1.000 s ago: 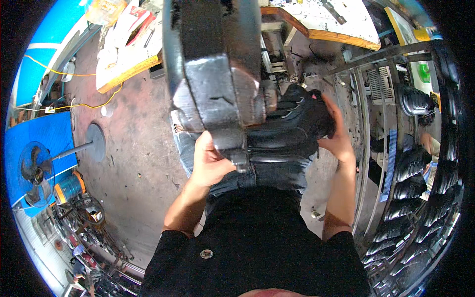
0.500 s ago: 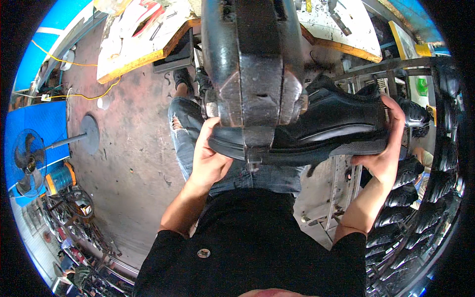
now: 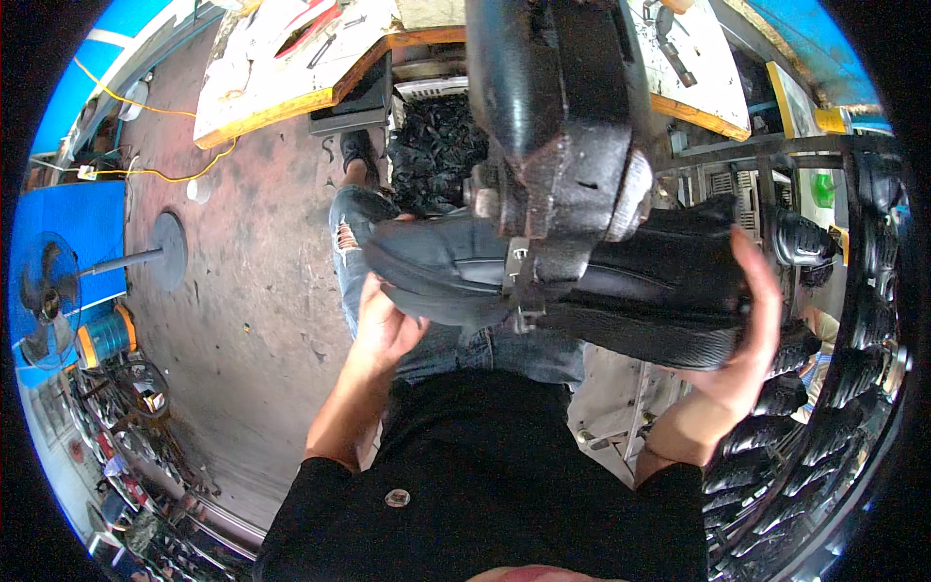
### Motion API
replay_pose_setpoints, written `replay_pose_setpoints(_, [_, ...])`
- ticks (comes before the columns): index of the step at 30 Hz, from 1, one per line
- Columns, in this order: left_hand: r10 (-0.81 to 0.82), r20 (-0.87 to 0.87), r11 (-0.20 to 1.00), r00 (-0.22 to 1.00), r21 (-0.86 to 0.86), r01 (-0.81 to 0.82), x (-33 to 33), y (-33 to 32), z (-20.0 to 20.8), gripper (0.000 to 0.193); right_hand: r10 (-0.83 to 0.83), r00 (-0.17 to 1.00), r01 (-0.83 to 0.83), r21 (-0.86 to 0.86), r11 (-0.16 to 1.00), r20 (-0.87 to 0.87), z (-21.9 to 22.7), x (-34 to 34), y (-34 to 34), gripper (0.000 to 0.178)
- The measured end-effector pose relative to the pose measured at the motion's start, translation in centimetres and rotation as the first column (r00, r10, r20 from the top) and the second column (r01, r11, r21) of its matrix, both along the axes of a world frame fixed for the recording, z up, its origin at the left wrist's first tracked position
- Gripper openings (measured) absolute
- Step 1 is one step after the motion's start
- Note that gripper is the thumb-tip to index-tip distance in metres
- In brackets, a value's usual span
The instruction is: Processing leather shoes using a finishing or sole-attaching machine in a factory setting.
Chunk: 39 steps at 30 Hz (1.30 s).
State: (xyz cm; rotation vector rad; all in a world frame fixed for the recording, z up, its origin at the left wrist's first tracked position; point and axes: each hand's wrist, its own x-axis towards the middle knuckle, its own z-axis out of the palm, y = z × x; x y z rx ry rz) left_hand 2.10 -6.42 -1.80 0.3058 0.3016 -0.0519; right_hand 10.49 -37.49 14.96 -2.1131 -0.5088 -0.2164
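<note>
A black shoe [image 3: 659, 281] lies across my front under the dark metal head [image 3: 572, 184] of a machine, which looks like a shoe-stitching machine. The head's narrow foot [image 3: 519, 276] comes down at the shoe, in front of its middle. With the thumb and fingers of my left hand [image 3: 386, 328] I grip the rounded toe end. My right hand [image 3: 745, 349] is wrapped round the heel end at the right, its palm on the ridged sole edge. Whether the foot touches the shoe, I cannot tell.
A white worktable [image 3: 262, 82] with wooden edging stands ahead, tools on it. Beneath is a crate of black scraps [image 3: 436, 145]. Racks of black shoes [image 3: 805, 238] line the right side. A standing fan [image 3: 48, 301] is on the left, and a yellow cable [image 3: 184, 175] crosses the floor.
The shoe has shifted left relative to the machine head and turned, so more of its toe shows left of the foot. Both hands have gone with it, still gripping. The view has swung too.
</note>
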Motion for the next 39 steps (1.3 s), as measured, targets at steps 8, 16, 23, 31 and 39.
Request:
replay_pose_setpoints(8, [0.266,0.115,0.759,0.957,0.587,-0.281,-2.5,6.1,3.5,0.066,0.261,0.923,-0.124,0.424,0.897,-0.283,-5.9,-0.7,4.0,0.108])
replay_pose_setpoints(16, [-0.301,0.301,-0.476,0.905,0.775,-0.416,-0.6,4.6,13.0,0.104,0.294,0.919,-0.252,0.184,0.950,-0.261,-5.3,-0.4,7.2,0.099])
replay_pose_setpoints(23, [-0.528,0.077,-0.441,0.846,0.826,-0.351,4.2,0.0,15.6,0.098,0.262,0.939,-0.276,-0.033,0.961,-0.224,-2.3,0.0,8.3,0.096])
replay_pose_setpoints(31, [-0.443,0.054,-0.132,0.895,0.983,-0.124,4.2,0.3,11.8,0.090,0.265,0.943,-0.294,-0.131,0.947,-0.202,-1.5,-0.1,8.5,0.093])
replay_pose_setpoints(39, [-0.382,0.183,0.410,0.906,0.912,-0.011,3.5,-1.2,7.5,0.099,0.184,0.981,-0.161,0.284,0.945,-0.059,-14.4,-2.9,6.1,0.111])
